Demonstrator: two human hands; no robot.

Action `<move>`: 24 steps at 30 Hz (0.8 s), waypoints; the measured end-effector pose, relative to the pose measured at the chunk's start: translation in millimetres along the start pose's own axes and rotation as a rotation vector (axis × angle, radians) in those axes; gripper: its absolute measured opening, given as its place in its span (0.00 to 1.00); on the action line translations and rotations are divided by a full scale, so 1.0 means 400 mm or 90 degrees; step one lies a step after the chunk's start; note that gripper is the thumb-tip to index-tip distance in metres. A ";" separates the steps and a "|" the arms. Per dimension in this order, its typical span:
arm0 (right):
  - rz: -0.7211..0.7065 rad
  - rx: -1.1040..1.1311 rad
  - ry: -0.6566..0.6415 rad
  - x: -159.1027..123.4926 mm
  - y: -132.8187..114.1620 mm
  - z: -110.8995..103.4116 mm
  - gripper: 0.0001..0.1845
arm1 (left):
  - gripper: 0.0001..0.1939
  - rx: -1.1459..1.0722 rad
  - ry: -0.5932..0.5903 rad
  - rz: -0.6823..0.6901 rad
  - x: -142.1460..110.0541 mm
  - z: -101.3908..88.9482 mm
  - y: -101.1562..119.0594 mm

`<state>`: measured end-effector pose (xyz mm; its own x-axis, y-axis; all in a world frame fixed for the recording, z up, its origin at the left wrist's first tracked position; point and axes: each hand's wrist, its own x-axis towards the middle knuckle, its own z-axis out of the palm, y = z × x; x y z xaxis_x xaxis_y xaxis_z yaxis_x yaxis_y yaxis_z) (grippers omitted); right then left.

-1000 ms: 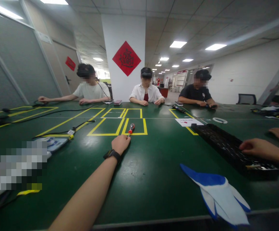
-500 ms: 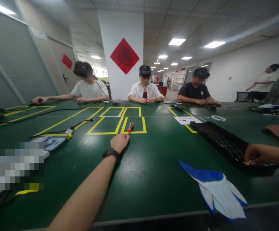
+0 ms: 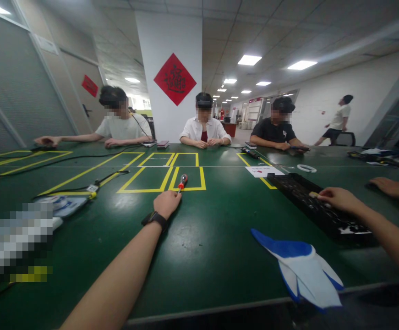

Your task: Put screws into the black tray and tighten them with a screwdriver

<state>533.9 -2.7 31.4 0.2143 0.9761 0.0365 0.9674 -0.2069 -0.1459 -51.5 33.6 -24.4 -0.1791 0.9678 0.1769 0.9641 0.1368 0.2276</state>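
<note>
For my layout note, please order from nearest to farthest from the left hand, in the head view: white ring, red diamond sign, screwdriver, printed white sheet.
1. Screwdriver: held in the left hand.
2. Printed white sheet: on the table, to the right.
3. White ring: farther right, past the sheet.
4. Red diamond sign: on the pillar beyond the table.

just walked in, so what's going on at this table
The person's left hand holds a screwdriver by its shaft, the handle pointing away across the green table. To the right, what looks like a co-worker's hand pinches a small pale piece over a black tray. Blue-and-white gloves lie nearby, and three people sit opposite.
</note>
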 end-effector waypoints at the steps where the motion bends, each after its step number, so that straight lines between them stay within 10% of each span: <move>1: 0.005 -0.003 -0.011 0.017 0.002 0.011 0.20 | 0.24 -0.002 -0.002 0.001 0.000 -0.001 0.000; 10: 0.111 -0.129 0.028 0.116 0.133 0.047 0.26 | 0.24 -0.006 0.003 -0.004 0.003 0.002 -0.003; 14: 0.004 -0.088 -0.034 0.081 0.135 0.045 0.17 | 0.21 0.011 0.045 -0.004 0.011 0.015 -0.002; 24: -0.045 -0.011 -0.019 0.045 -0.184 -0.048 0.14 | 0.21 0.038 0.042 0.012 0.036 0.023 0.030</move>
<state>469.4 28.8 61.8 0.1409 0.9899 0.0167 0.9823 -0.1377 -0.1270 -40.8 51.1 -27.9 -0.1716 0.9544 0.2442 0.9770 0.1331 0.1667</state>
